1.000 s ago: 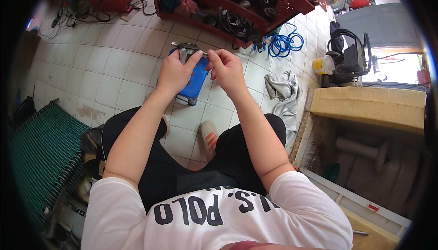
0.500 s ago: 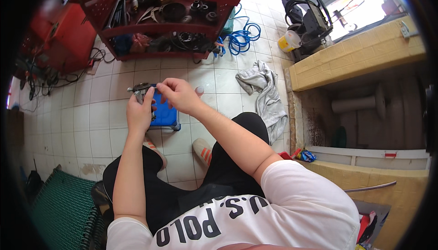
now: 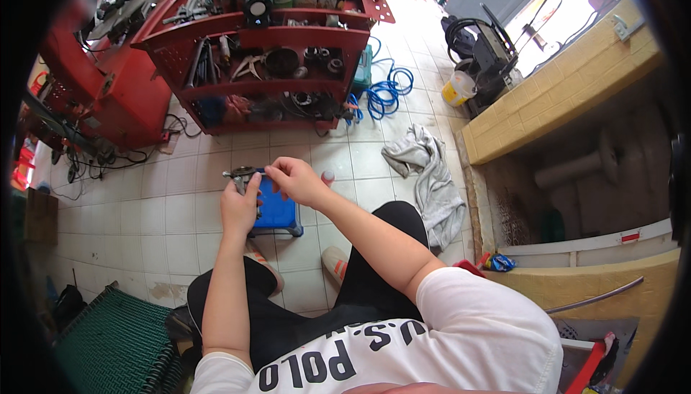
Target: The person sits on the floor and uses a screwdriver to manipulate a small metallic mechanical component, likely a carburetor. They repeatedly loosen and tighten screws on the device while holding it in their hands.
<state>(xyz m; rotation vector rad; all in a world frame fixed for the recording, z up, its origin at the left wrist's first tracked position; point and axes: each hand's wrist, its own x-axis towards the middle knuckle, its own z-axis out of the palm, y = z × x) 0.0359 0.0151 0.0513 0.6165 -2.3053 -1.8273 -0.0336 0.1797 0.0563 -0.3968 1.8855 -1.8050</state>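
My left hand (image 3: 238, 212) is closed around a small grey metal machine part (image 3: 243, 174) with a round, dark top and a fitting sticking out to the left. Fingers hide the lower side of the part. Just right of it, my right hand (image 3: 297, 182) is pinched, its thumb and fingertips close to the part's edge. Anything between those fingertips is too small to make out. Below both hands stands a low blue plastic stool (image 3: 278, 213), partly covered by my left hand. A small pinkish container (image 3: 327, 177) is on the floor behind my right wrist.
Ahead is a red tool cart (image 3: 266, 88) loaded with tools and round parts. A blue hose (image 3: 385, 95) lies coiled beside it. At right are a crumpled grey cloth (image 3: 435, 185), a white-and-yellow bucket (image 3: 458, 89) and a yellow ledge (image 3: 561, 88). A green woven seat (image 3: 111, 336) is at lower left.
The view has tilted up, so the cart's loaded top shows and everything sits lower in the picture. My hands keep nearly the same pose at the metal part.
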